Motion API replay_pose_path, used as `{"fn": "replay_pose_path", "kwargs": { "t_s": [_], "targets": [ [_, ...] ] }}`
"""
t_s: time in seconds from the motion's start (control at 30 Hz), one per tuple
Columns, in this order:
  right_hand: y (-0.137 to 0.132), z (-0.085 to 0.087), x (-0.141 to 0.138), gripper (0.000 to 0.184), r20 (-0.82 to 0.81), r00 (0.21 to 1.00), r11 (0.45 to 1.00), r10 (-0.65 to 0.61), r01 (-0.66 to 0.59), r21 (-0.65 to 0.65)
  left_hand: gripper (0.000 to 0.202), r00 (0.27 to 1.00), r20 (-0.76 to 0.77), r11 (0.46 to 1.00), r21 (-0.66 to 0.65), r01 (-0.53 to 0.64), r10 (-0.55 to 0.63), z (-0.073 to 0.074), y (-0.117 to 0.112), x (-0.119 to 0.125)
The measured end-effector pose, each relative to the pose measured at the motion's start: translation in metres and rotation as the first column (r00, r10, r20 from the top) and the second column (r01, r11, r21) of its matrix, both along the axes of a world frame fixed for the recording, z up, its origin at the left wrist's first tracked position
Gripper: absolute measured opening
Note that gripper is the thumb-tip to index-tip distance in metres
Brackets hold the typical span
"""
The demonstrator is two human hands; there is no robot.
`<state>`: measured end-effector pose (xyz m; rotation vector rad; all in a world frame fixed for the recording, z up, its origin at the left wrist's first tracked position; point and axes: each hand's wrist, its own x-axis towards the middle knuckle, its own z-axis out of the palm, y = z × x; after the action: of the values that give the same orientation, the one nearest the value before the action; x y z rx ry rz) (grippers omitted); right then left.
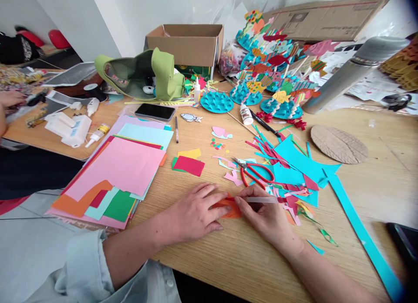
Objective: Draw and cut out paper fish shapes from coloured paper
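Note:
My left hand (197,210) lies flat with its fingers spread, fingertips resting on a small orange paper piece (232,212) on the table. A slim pen (263,200) with a pale translucent barrel and a red end is pinched in my right hand (267,213). Its tip is close to the orange piece, partly hidden behind my fingers. Red-handled scissors (251,171) lie just beyond my right hand. Turquoise paper offcuts (289,174) and thin coloured scraps spread beside it. Red paper rectangles (189,165) sit beyond my left hand.
Coloured paper sheets (127,163) are stacked on the left, near a phone (155,112). Paper fish on turquoise bases (217,102) crowd the back. A metal flask (349,76) and a cardboard oval (339,144) stand right. Another person's hand (13,98) shows far left.

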<state>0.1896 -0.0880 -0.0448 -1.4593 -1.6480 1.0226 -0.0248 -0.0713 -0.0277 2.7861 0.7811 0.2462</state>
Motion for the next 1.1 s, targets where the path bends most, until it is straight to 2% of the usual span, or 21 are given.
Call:
{"fn": "replay_pose_path", "kwargs": {
  "t_s": [1.1],
  "targets": [
    [-0.0005, 0.0003, 0.0004, 0.017, 0.001, 1.000, 1.000, 0.017, -0.017, -0.017, 0.044, 1.000, -0.004, 1.000, -0.004, -0.001, 0.001, -0.0007, 0.0002, -0.0004]
  ]
}}
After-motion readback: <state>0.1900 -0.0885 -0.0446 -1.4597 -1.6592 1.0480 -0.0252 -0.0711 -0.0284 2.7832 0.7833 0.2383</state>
